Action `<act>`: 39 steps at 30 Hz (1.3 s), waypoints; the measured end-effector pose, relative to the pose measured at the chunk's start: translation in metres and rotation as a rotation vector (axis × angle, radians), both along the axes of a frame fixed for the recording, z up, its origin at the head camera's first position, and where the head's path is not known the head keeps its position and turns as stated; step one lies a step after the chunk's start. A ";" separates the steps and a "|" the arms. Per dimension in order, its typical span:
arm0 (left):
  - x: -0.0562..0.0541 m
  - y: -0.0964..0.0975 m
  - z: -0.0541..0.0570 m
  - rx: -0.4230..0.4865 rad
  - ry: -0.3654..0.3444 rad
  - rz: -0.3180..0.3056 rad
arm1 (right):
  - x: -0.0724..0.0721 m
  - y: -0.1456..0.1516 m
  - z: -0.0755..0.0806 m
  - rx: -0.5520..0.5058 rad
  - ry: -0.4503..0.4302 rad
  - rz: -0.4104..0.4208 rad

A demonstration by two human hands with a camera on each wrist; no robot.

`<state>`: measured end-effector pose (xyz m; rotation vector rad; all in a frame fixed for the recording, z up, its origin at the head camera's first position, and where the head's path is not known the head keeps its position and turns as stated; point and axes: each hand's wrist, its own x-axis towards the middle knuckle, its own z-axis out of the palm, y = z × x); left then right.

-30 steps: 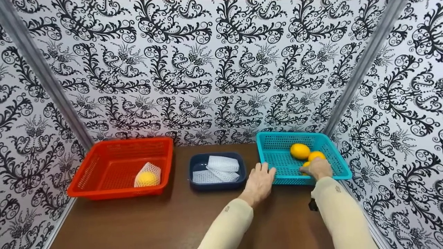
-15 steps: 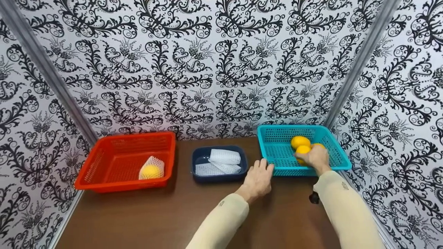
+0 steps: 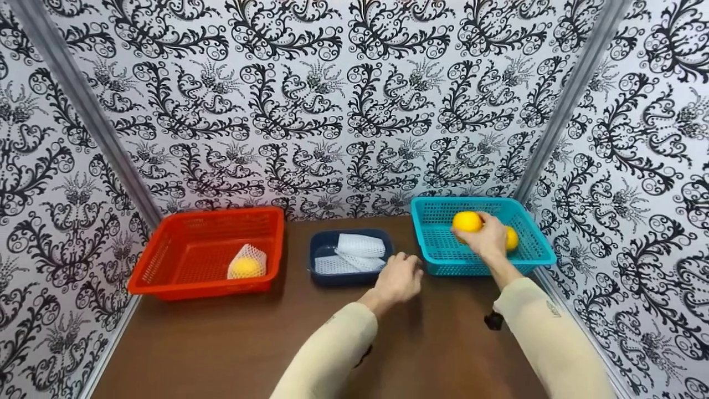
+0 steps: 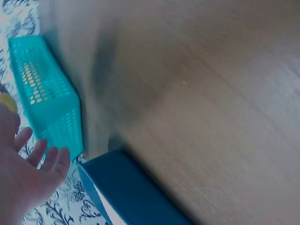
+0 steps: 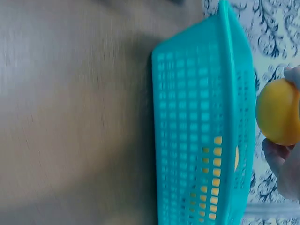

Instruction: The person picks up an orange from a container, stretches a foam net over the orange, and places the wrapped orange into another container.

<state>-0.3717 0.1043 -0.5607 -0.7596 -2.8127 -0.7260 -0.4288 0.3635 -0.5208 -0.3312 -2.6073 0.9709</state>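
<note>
My right hand [image 3: 487, 235] grips a yellow-orange fruit [image 3: 467, 221], seen above the teal basket [image 3: 435, 267]. In the right wrist view this rounded fruit [image 5: 279, 112] sits between thumb and fingers, apart from the basket wall. Another such fruit [image 3: 511, 238] lies in the basket, partly hidden behind my hand. My left hand [image 3: 397, 280] holds nothing; its fingers are loosely bent beside the right edge of a navy tray [image 3: 352, 278]. White foam net sleeves [image 3: 361, 245] lie in that tray. From the left wrist, the same hand [image 4: 35, 173] shows relaxed, spread fingers.
A red basket [image 3: 188, 288] stands at the left, with one fruit in a white foam net [image 3: 247, 266] near its front right corner. All containers rest on a brown table [image 3: 232, 343]. Patterned wall panels [image 3: 354, 111] close in the back and both sides.
My right hand has lifted a fruit from among the others and shifted it left. The left hand has left the teal basket's rim and moved left towards the navy tray.
</note>
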 end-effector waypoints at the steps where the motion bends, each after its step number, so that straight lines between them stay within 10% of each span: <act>1: -0.001 -0.004 0.003 0.037 -0.024 0.002 | 0.002 -0.004 0.001 -0.014 0.025 0.013; 20: 0.004 -0.081 0.032 0.660 -0.288 -0.027 | 0.061 -0.102 -0.001 -0.280 0.240 0.431; 39: 0.044 -0.154 -0.018 0.702 -0.421 -0.215 | 0.096 -0.164 -0.064 -0.431 -0.041 0.866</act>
